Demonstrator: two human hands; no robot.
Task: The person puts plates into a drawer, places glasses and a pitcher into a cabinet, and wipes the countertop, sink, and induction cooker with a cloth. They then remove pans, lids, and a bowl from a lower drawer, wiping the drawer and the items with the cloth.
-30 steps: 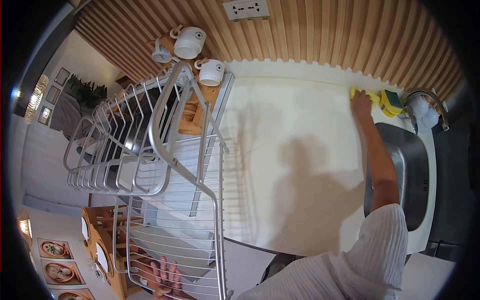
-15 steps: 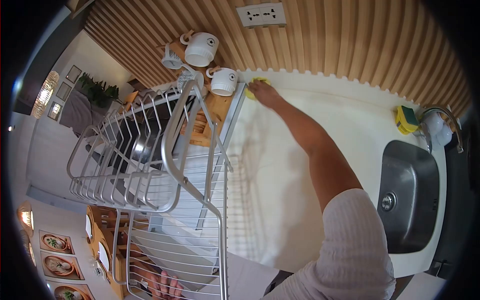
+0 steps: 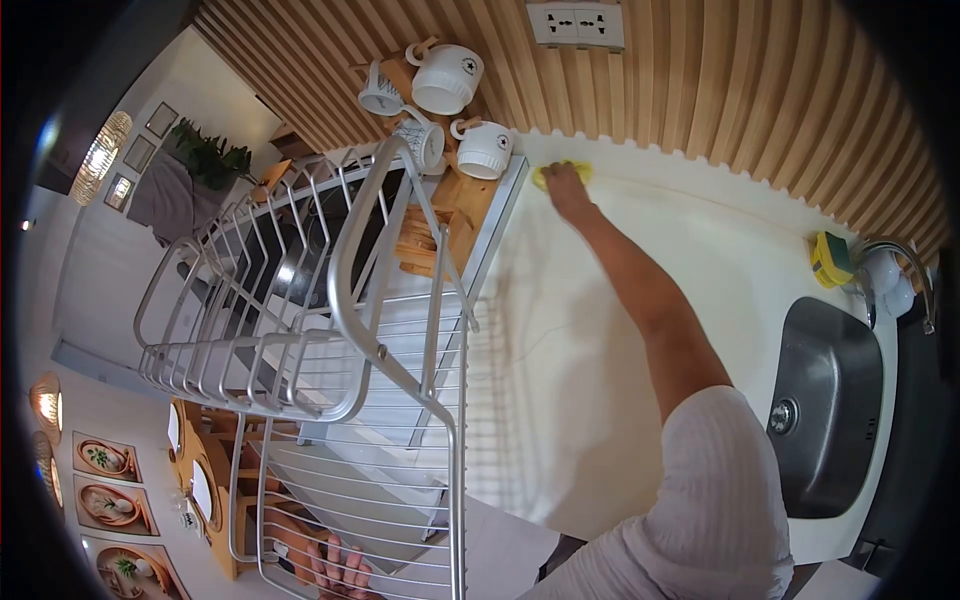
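My right hand (image 3: 567, 190) presses a yellow cloth (image 3: 560, 172) against the white countertop (image 3: 590, 370) at its back edge, beside the slatted wall. My arm reaches across the counter. At lower left, my left hand (image 3: 342, 572) shows partly through the wires of a two-tier metal dish rack (image 3: 350, 400). Its fingers curl at the rack's lower part, supporting it; the palm is partly hidden. The rack stands tilted in view, close to the camera, and throws a striped shadow on the counter.
White mugs (image 3: 486, 150) hang on a wooden stand at the back, near a wooden coaster holder (image 3: 432, 240). A steel sink (image 3: 828, 410) is at right, with a faucet (image 3: 915, 270) and a yellow-green sponge with holder (image 3: 832, 260) behind it. A socket (image 3: 576, 24) is on the wall.
My right hand and the cloth have shifted slightly right along the counter's back edge. The whole view has moved a little too. My left hand stays at the rack.
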